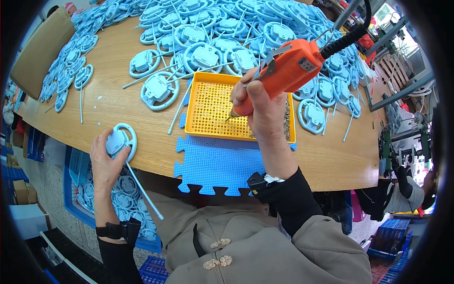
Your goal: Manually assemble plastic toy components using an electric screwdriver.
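My left hand (105, 163) grips a light-blue plastic part (121, 141) by its round head, at the table's near left edge. The part is a ring with a block inside, and its thin stem slants down toward my lap. In my right hand (265, 111) is an orange electric screwdriver (291, 68), fingers wrapped round its lower body. Its tip points down into a yellow perforated tray (194, 113). Small screws (287, 123) lie at the tray's right side, partly hidden behind my wrist. Whether a screw sits on the tip is too small to tell.
A blue foam mat (220, 163) lies under the tray and overhangs the table (331, 161) edge. Piles of similar blue parts (203, 54) cover the far side. Below my left arm stands a blue crate (71, 203) holding more parts. The screwdriver's black cord (350, 40) rises at upper right.
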The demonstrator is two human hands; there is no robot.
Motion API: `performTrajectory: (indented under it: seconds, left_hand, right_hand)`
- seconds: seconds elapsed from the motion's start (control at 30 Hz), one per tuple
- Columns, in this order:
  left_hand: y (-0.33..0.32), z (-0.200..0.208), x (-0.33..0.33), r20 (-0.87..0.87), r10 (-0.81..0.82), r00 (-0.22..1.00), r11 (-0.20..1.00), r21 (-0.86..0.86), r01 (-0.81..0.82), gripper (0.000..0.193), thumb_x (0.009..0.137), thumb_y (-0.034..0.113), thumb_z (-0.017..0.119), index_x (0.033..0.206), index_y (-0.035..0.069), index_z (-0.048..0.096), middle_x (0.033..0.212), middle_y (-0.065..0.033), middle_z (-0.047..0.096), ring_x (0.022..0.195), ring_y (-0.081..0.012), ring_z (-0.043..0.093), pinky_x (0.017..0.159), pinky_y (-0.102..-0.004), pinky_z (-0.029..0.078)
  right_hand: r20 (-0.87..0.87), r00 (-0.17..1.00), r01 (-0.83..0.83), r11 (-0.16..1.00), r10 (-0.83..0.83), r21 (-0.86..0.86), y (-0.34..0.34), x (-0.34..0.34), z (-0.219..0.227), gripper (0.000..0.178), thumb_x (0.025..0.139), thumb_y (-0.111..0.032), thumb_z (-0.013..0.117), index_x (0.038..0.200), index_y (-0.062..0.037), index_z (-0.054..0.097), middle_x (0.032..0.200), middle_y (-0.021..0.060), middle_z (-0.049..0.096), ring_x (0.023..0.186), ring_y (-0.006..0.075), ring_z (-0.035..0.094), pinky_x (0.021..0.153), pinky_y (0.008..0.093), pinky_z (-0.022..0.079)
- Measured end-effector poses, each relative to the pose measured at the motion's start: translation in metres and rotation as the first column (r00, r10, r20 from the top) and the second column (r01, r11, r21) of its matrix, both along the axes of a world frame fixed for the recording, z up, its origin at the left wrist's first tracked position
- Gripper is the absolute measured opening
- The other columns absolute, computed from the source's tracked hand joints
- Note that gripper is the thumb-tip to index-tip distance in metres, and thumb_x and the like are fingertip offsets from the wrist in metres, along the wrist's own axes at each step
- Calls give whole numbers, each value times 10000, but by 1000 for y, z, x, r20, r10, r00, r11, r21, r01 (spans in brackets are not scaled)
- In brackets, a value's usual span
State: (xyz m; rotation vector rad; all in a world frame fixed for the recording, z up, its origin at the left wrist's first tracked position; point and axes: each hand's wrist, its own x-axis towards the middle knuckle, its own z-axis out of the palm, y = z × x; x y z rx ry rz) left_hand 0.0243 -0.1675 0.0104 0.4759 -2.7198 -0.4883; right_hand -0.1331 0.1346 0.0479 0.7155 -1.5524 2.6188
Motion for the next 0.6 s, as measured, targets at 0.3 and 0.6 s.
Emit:
performTrajectory:
  seconds: [0.3, 0.6]
  left_hand:
    - [94, 26, 3, -131, -599, 790, 793, 43, 608, 662, 591, 231, 781, 1175, 37, 536, 1166, -159, 525, 1095, -350, 490, 976, -476, 359]
    - [133, 10, -9, -127, -584, 802, 792, 129, 597, 740, 643, 316, 796, 1266, 48, 500, 1223, -111, 499, 1181, -305, 456, 1062, -590, 200]
  right_hand:
    - [-55, 998, 0, 998, 4, 62, -4, -1, -1, 313, 860, -313, 693, 846, -71, 495, 658, 40, 552, 595, 141, 550, 572, 280, 451]
    - [-190, 981, -20, 999, 26, 33, 7, 18, 30, 436, 865, -456, 645, 963, -50, 518, 691, 39, 528, 587, 152, 521, 549, 285, 436]
